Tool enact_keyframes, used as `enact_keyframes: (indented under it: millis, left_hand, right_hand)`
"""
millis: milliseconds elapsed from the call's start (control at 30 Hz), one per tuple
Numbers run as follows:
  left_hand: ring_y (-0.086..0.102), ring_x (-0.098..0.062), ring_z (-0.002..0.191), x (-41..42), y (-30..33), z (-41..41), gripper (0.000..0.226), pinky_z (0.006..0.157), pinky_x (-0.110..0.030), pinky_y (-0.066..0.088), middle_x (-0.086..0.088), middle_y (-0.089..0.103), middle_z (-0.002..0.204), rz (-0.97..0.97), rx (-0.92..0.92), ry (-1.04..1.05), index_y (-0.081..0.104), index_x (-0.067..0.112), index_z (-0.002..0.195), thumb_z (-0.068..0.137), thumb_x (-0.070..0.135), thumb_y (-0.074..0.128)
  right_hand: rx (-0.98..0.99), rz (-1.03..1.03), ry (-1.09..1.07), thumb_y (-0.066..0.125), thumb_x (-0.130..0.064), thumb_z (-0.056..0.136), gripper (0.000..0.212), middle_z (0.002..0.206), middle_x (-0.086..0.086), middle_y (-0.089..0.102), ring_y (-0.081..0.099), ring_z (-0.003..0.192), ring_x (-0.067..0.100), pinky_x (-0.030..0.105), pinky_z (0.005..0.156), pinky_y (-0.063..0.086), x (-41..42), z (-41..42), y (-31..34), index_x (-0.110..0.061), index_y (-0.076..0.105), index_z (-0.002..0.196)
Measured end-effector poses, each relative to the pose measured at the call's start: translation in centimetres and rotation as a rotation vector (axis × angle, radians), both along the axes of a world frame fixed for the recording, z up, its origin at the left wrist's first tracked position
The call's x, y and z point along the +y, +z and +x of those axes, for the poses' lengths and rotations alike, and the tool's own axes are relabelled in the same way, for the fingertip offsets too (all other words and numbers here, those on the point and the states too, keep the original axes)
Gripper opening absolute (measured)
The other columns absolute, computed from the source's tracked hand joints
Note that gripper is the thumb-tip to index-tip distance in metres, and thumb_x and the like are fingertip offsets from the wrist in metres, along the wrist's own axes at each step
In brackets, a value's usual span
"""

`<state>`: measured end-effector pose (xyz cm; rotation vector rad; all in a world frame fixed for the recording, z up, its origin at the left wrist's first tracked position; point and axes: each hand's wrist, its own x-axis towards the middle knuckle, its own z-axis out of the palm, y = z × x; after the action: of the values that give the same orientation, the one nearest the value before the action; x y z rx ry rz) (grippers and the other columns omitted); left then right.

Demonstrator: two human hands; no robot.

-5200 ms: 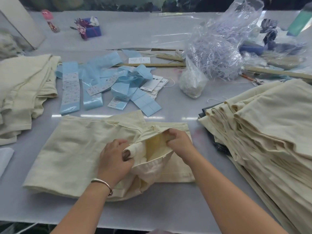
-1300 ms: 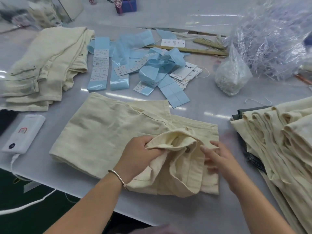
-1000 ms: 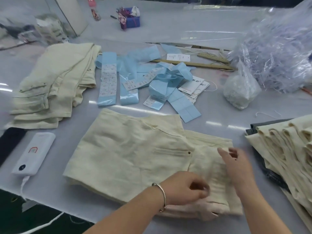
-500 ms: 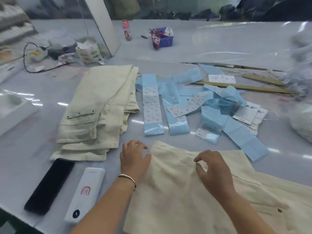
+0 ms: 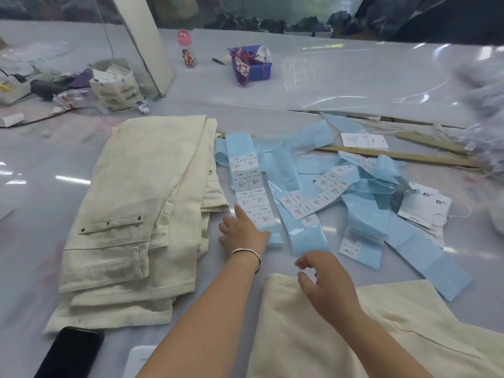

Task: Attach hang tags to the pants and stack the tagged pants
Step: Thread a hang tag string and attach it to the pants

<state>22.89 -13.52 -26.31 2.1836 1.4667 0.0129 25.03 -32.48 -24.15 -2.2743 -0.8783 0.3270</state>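
At the centre of the frame, the left hand (image 5: 243,232) lies open, its forefinger touching a pale blue strip of white printed labels (image 5: 251,186). The right hand (image 5: 326,282) hovers relaxed over cream folded pants (image 5: 354,336) at lower right; a cream pants stack (image 5: 141,214) lies left on the grey tabletop (image 5: 354,77).

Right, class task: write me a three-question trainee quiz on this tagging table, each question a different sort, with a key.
1. True or false: the left hand reaches to the blue label strip beside the stacked pants.
2. Multiple choice: the right hand is over A) the phone, B) the near cream pants, C) the purple box.
3. Fill in: the black phone lies at the table's near ___ corner.

Key: 1 true; 2 B; 3 left.
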Motion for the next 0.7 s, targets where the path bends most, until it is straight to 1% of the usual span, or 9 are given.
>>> enact_keyframes:
  millis: [67, 133, 200, 267, 333, 433, 567, 633, 700]
  left_hand:
    - [0.038, -0.032, 0.126, 0.6, -0.1, 0.2, 0.107, 0.091, -0.04, 0.044, -0.013, 0.037, 0.138, 0.002, -0.004, -0.013, 0.013, 0.018, 0.15, 0.071, 0.049, 0.078]
    - [0.045, -0.032, 0.124, 1.4, -0.1, 0.2, 0.103, 0.091, -0.041, 0.046, -0.011, 0.044, 0.136, -0.061, -0.033, -0.037, 0.015, 0.014, 0.148, 0.073, 0.043, 0.079]
    - [0.051, -0.031, 0.119, 2.0, -0.1, -0.1, 0.086, 0.092, -0.042, 0.049, -0.01, 0.053, 0.129, -0.118, -0.079, -0.046, 0.029, 0.011, 0.138, 0.073, 0.036, 0.079]
    - [0.053, -0.029, 0.117, 2.1, -0.1, -0.6, 0.07, 0.093, -0.041, 0.049, -0.009, 0.056, 0.124, -0.135, -0.118, -0.061, 0.041, 0.011, 0.125, 0.072, 0.034, 0.08]
    - [0.054, -0.028, 0.116, 1.9, -0.3, -1.1, 0.064, 0.093, -0.04, 0.049, -0.009, 0.057, 0.121, -0.141, -0.164, -0.065, 0.046, 0.011, 0.119, 0.07, 0.033, 0.081]
    - [0.05, -0.028, 0.118, 1.6, -0.6, -1.5, 0.068, 0.095, -0.037, 0.047, -0.009, 0.052, 0.124, -0.108, -0.19, -0.035, 0.047, 0.011, 0.121, 0.068, 0.035, 0.082]
    - [0.037, -0.03, 0.123, 1.5, -0.6, -1.5, 0.079, 0.099, -0.034, 0.04, -0.012, 0.039, 0.129, -0.048, -0.126, -0.024, 0.041, 0.009, 0.126, 0.067, 0.038, 0.084]
    - [0.039, -0.031, 0.122, 1.6, -0.4, -1.6, 0.08, 0.098, -0.036, 0.04, -0.012, 0.04, 0.129, -0.04, -0.093, -0.038, 0.04, 0.008, 0.127, 0.068, 0.039, 0.084]
    - [0.046, -0.032, 0.12, 2.0, -0.3, -1.7, 0.075, 0.095, -0.037, 0.043, -0.013, 0.048, 0.127, -0.051, -0.071, -0.06, 0.042, 0.008, 0.124, 0.07, 0.039, 0.083]
  right_hand:
    - [0.019, -0.015, -0.005, 0.064, -0.011, 0.083, 0.021, 0.092, -0.018, 0.058, 0.051, 0.093, 0.003, 0.023, 0.08, 0.045, 0.8, 0.5, 0.0, -0.029, 0.062, 0.094]
    - [0.032, -0.027, 0.007, 0.062, -0.011, 0.084, 0.021, 0.091, -0.019, 0.058, 0.05, 0.093, 0.001, 0.022, 0.08, 0.044, 1.8, 0.8, 0.1, -0.03, 0.062, 0.094]
    - [0.043, -0.02, 0.019, 0.062, -0.011, 0.084, 0.02, 0.09, -0.019, 0.058, 0.05, 0.092, 0.001, 0.021, 0.079, 0.043, 2.7, 0.9, 0.2, -0.029, 0.062, 0.093]
    - [0.054, -0.003, 0.021, 0.062, -0.011, 0.083, 0.02, 0.089, -0.018, 0.059, 0.051, 0.091, 0.0, 0.021, 0.078, 0.043, 3.5, 0.9, 0.1, -0.028, 0.063, 0.093]
    - [0.07, 0.004, 0.014, 0.062, -0.011, 0.083, 0.02, 0.088, -0.018, 0.059, 0.051, 0.09, -0.003, 0.021, 0.077, 0.043, 3.9, 0.9, -0.1, -0.029, 0.063, 0.092]
    - [0.097, -0.007, 0.012, 0.062, -0.011, 0.083, 0.02, 0.087, -0.019, 0.059, 0.051, 0.09, -0.004, 0.021, 0.076, 0.044, 4.1, 0.8, -0.6, -0.029, 0.063, 0.091]
    - [0.113, -0.018, 0.006, 0.062, -0.01, 0.083, 0.018, 0.086, -0.018, 0.06, 0.053, 0.091, 0.001, 0.024, 0.077, 0.046, 4.2, 0.9, -1.0, -0.026, 0.065, 0.091]
    - [0.119, -0.012, 0.002, 0.062, -0.01, 0.083, 0.017, 0.086, -0.017, 0.061, 0.053, 0.091, 0.002, 0.026, 0.077, 0.046, 4.3, 1.0, -1.0, -0.025, 0.066, 0.091]
    - [0.125, -0.003, -0.002, 0.062, -0.01, 0.083, 0.016, 0.085, -0.017, 0.06, 0.054, 0.091, 0.003, 0.026, 0.077, 0.047, 4.6, 1.1, -0.8, -0.024, 0.066, 0.09]
